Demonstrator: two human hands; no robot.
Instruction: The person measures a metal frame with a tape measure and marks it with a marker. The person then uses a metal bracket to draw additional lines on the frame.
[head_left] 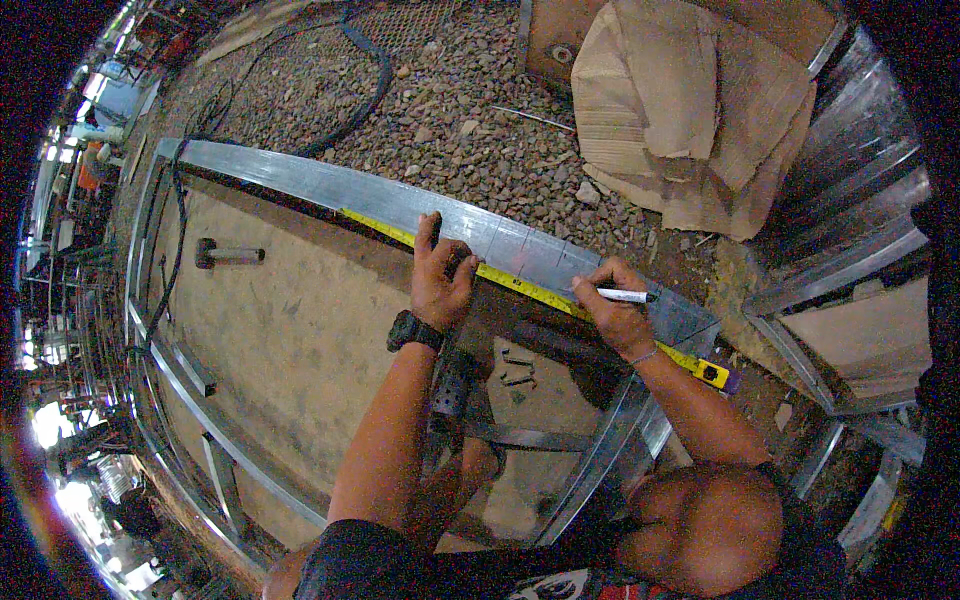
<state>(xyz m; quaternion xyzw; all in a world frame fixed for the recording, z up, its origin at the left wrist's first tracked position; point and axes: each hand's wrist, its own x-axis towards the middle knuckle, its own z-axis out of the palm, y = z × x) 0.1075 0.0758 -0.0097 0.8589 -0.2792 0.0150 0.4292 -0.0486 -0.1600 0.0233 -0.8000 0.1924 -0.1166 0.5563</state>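
Note:
A long flat silver metal bar (pixel 340 178) runs from the far left to the right in front of me, with several dark marks across it. Along its near edge lies the yellow blade of a tape measure (pixel 525 288), its case (pixel 714 374) at the bar's right end. My left hand (pixel 443 280) rests at the blade and edge, fingers curled; a small dark thing shows among them, too small to name. My right hand (pixel 620 315) is closed around a white marker (pixel 625 295) with a dark end, its fingertips at the bar; the writing tip is hidden.
A hammer (pixel 230 254) lies on the brown board (pixel 300 300) inside the metal frame. Several small bent metal pieces (pixel 517 368) lie nearer me. Beyond the bar are gravel (pixel 450 120), a dark cable (pixel 375 90) and crumpled cardboard (pixel 690 110). More metal profiles (pixel 840 265) stand right.

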